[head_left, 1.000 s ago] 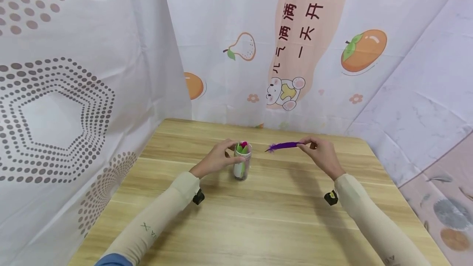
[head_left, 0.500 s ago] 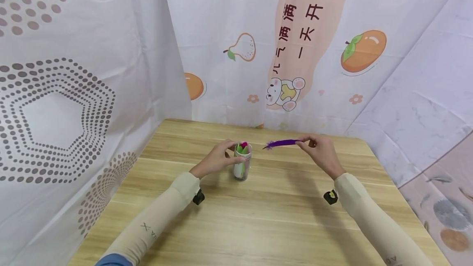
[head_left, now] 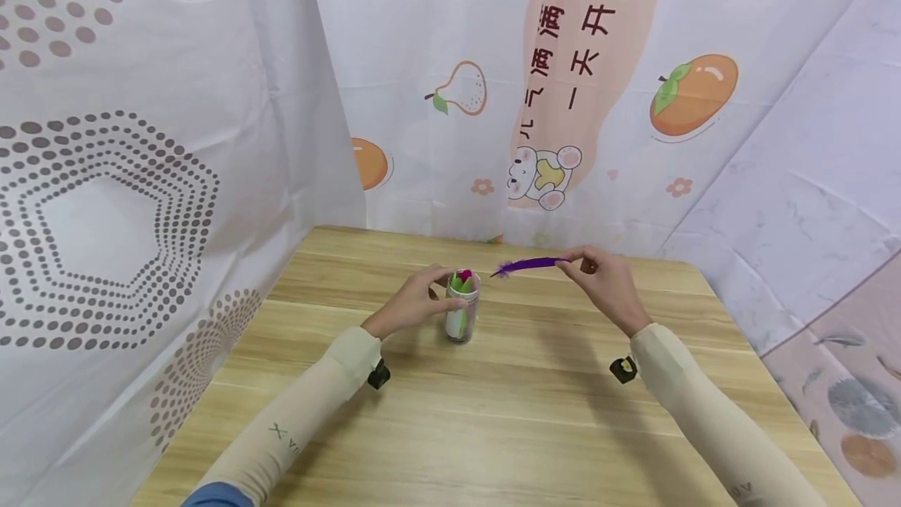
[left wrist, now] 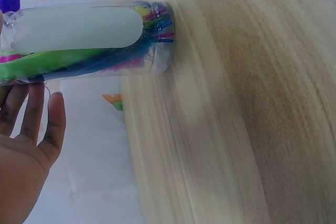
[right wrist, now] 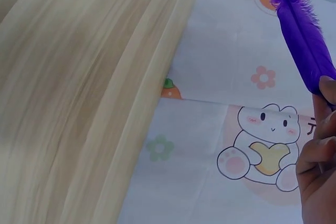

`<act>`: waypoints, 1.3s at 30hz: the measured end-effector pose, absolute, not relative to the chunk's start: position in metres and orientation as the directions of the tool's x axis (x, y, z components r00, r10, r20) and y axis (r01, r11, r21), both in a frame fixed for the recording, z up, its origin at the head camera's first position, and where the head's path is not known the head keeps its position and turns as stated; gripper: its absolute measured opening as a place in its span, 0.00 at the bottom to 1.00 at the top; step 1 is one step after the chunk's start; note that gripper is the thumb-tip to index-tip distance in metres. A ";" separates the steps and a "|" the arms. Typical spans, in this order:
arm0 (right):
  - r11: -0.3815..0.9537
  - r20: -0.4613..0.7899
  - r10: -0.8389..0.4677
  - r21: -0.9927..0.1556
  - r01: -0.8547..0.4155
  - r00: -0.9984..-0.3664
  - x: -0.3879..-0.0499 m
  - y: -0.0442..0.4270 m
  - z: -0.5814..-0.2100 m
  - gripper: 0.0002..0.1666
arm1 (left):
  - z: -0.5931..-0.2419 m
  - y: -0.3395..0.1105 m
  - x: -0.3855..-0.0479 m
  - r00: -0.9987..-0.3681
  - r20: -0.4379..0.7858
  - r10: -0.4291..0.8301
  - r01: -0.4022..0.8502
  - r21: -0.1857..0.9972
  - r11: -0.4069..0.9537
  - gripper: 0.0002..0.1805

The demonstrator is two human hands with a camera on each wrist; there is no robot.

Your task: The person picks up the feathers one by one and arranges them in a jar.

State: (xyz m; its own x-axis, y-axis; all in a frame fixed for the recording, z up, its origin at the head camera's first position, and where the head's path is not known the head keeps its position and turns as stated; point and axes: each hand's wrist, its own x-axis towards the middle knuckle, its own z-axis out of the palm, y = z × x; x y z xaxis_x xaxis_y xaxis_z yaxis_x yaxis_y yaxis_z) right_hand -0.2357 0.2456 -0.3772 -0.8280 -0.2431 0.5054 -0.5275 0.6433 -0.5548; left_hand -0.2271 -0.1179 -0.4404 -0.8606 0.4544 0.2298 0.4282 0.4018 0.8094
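Observation:
A clear jar [head_left: 461, 319] stands upright on the table, with green, pink and blue feathers [left wrist: 63, 62] inside and a pale label [left wrist: 79, 29] on its side. My left hand [head_left: 415, 302] grips it near the top, thumb and fingers round either side. To the right, my right hand [head_left: 601, 284] pinches a purple feather [head_left: 531, 264] by its broad end between thumb and fingers. The feather's bare quill tip points left, just above and right of the jar's mouth, apart from it. In the right wrist view the purple feather [right wrist: 304, 40] shows its fluffy quill end.
The wooden table [head_left: 450, 429] reaches back to a white printed curtain [head_left: 422, 22]. Another dotted curtain [head_left: 267, 139] hangs along the left. Black wrist cameras [head_left: 378, 374] sit under both sleeves.
My right hand has moved a little left and up, bringing the purple feather's quill tip closer to the jar's mouth. My left hand and the jar have stayed in place.

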 end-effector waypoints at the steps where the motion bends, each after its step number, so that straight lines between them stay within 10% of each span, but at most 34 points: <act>1: 0.641 0.508 -0.245 -0.554 -0.532 -0.825 -0.236 0.245 -0.377 0.08 | -0.440 -0.118 -0.227 -0.860 0.230 0.455 0.428 0.811 0.399 0.33; 39: 0.495 0.656 -0.475 -0.352 -0.794 -0.587 -0.242 0.190 -0.362 0.11 | -0.439 -0.118 -0.226 -0.865 0.231 0.445 0.428 0.803 0.414 0.33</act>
